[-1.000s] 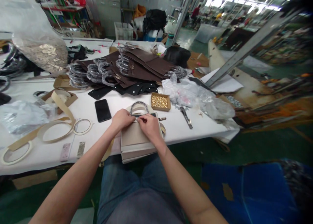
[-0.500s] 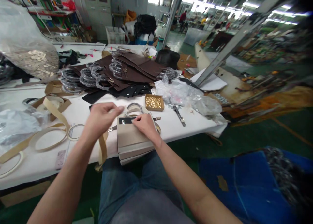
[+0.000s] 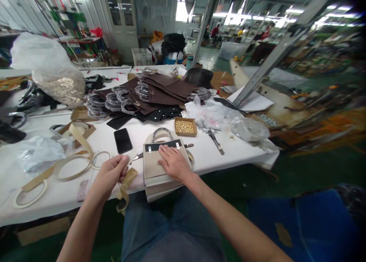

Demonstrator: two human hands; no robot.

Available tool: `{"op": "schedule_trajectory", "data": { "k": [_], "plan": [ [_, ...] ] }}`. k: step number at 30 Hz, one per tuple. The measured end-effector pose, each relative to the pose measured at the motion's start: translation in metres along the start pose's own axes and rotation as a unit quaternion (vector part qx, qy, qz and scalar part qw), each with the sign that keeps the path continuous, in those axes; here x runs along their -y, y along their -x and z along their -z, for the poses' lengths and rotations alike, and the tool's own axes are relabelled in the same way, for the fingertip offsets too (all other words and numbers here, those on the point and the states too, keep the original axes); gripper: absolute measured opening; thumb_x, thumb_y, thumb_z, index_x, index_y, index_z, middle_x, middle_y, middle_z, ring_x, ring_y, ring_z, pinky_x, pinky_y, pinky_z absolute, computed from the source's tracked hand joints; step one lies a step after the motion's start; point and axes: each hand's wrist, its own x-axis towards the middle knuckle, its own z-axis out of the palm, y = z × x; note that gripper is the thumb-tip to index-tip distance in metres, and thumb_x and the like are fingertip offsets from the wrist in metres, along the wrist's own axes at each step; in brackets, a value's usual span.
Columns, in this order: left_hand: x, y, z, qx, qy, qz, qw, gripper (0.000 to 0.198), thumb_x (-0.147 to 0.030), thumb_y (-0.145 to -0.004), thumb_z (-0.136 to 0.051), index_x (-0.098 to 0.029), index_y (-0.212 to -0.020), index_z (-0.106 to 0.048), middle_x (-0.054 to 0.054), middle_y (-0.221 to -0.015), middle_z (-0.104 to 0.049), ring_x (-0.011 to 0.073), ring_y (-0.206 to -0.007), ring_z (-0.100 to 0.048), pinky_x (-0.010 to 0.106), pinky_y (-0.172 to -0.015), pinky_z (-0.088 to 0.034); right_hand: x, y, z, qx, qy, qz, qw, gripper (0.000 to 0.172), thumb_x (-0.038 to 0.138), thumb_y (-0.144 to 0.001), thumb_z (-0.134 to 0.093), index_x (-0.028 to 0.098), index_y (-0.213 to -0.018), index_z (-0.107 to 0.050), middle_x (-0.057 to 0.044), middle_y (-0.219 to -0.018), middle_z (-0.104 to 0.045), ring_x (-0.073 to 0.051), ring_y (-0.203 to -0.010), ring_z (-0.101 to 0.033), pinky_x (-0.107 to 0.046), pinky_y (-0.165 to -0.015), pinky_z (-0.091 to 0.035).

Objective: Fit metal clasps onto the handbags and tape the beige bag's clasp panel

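Note:
A beige bag panel (image 3: 154, 168) with a black strip along its top and two small metal pieces on the strip lies at the table's front edge. My right hand (image 3: 174, 163) rests flat on it, fingers spread. Left of the panel, my left hand (image 3: 113, 174) is closed in a pinch; what it holds, if anything, is too small to name. A tan tape strip (image 3: 128, 178) hangs over the edge beside that hand. Above the panel shows a plastic-wrapped handle (image 3: 161, 132). A black phone (image 3: 123, 140) lies behind my left hand.
A box of gold studs (image 3: 185, 127), a cutter (image 3: 216, 142) and clear plastic bags (image 3: 223, 117) lie at the right. Brown pieces (image 3: 168, 86) are piled behind. Tape rolls (image 3: 73, 166) lie left. A metal post (image 3: 257, 71) slants at the right.
My left hand has moved down, away from the panel's top, uncovering the phone. My right hand has gone from pinching at the black strip to lying flat. The view has shifted slightly.

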Motion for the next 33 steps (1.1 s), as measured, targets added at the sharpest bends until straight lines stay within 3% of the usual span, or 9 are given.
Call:
{"op": "schedule_trajectory", "data": {
  "k": [3,6,9,11,13,17,22,29,33],
  "plan": [
    [0.002,-0.001,-0.010,0.063,-0.003,0.005,0.998,0.058,-0.071,-0.102,-0.070,-0.019,-0.078,-0.058,0.000,-0.061,-0.058,0.0136,-0.053,-0.053,0.023,-0.053,-0.043,0.000,0.000,0.004,-0.023,-0.038,0.004,0.999,0.050,0.037,-0.118,-0.063,0.018,-0.165,-0.062,-0.015,-0.171,-0.055,-0.034,-0.159,-0.053,-0.056,-0.134,-0.042],
    [0.009,-0.008,-0.024,0.051,-0.005,0.006,0.999,0.050,-0.065,-0.103,-0.068,-0.020,-0.081,-0.060,0.000,-0.061,-0.060,0.0155,-0.048,-0.057,0.024,-0.048,-0.046,0.008,-0.007,0.016,-0.093,-0.142,-0.011,0.985,0.042,0.033,-0.118,-0.061,0.022,-0.158,-0.068,-0.013,-0.162,-0.064,-0.033,-0.151,-0.060,-0.055,-0.131,-0.047],
    [0.016,-0.017,-0.044,0.015,-0.008,0.005,1.000,0.044,-0.059,-0.101,-0.067,-0.021,-0.081,-0.059,0.000,-0.062,-0.061,0.0160,-0.042,-0.057,0.024,-0.042,-0.043,0.020,-0.023,0.027,-0.130,-0.250,-0.088,0.955,0.030,0.036,-0.113,-0.070,0.025,-0.140,-0.078,-0.010,-0.140,-0.077,-0.030,-0.123,-0.075,-0.045,-0.108,-0.063],
    [0.020,-0.020,-0.057,0.004,-0.013,0.005,1.000,0.042,-0.057,-0.102,-0.065,-0.022,-0.080,-0.059,-0.001,-0.060,-0.062,0.0169,-0.041,-0.058,0.025,-0.041,-0.043,0.025,-0.035,0.031,-0.099,-0.304,-0.150,0.935,0.033,0.040,-0.105,-0.081,0.024,-0.133,-0.080,-0.009,-0.126,-0.081,-0.026,-0.098,-0.078,-0.038,-0.086,-0.066],
    [0.024,-0.020,-0.067,-0.023,-0.027,0.006,0.999,0.042,-0.057,-0.102,-0.064,-0.023,-0.079,-0.058,-0.001,-0.056,-0.060,0.0178,-0.039,-0.059,0.025,-0.040,-0.043,0.026,-0.045,0.032,-0.058,-0.340,-0.192,0.919,0.040,0.043,-0.098,-0.087,0.022,-0.132,-0.081,-0.008,-0.117,-0.082,-0.023,-0.085,-0.077,-0.035,-0.078,-0.063],
    [0.034,-0.016,-0.073,-0.082,-0.062,0.010,0.995,0.044,-0.060,-0.104,-0.063,-0.023,-0.080,-0.061,-0.002,-0.052,-0.060,0.0190,-0.039,-0.060,0.025,-0.042,-0.042,0.022,-0.055,0.030,-0.015,-0.367,-0.212,0.906,0.035,0.045,-0.094,-0.088,0.022,-0.119,-0.086,-0.006,-0.105,-0.083,-0.022,-0.086,-0.076,-0.034,-0.080,-0.060],
    [0.044,-0.013,-0.077,-0.093,-0.068,0.017,0.993,0.046,-0.062,-0.105,-0.063,-0.023,-0.080,-0.061,-0.001,-0.053,-0.062,0.0192,-0.042,-0.061,0.026,-0.049,-0.045,0.017,-0.057,0.017,0.022,-0.378,-0.218,0.899,0.023,0.042,-0.096,-0.079,0.020,-0.094,-0.085,-0.005,-0.090,-0.081,-0.022,-0.080,-0.071,-0.032,-0.072,-0.053],
    [0.053,-0.009,-0.078,-0.124,-0.066,0.012,0.990,0.048,-0.064,-0.105,-0.065,-0.024,-0.079,-0.062,-0.002,-0.053,-0.061,0.0195,-0.044,-0.062,0.027,-0.053,-0.045,0.012,-0.058,0.013,-0.018,-0.368,-0.240,0.898,0.040,0.050,-0.095,-0.083,0.021,-0.122,-0.081,-0.005,-0.099,-0.079,-0.020,-0.075,-0.068,-0.032,-0.069,-0.053],
    [0.055,-0.007,-0.078,-0.122,-0.071,0.011,0.990,0.048,-0.065,-0.105,-0.064,-0.024,-0.079,-0.063,-0.002,-0.053,-0.061,0.0199,-0.045,-0.062,0.028,-0.054,-0.045,0.008,-0.064,0.010,0.035,-0.397,-0.193,0.897,0.031,0.047,-0.096,-0.082,0.021,-0.112,-0.084,-0.005,-0.100,-0.081,-0.022,-0.084,-0.070,-0.032,-0.076,-0.053]
  ]
}}
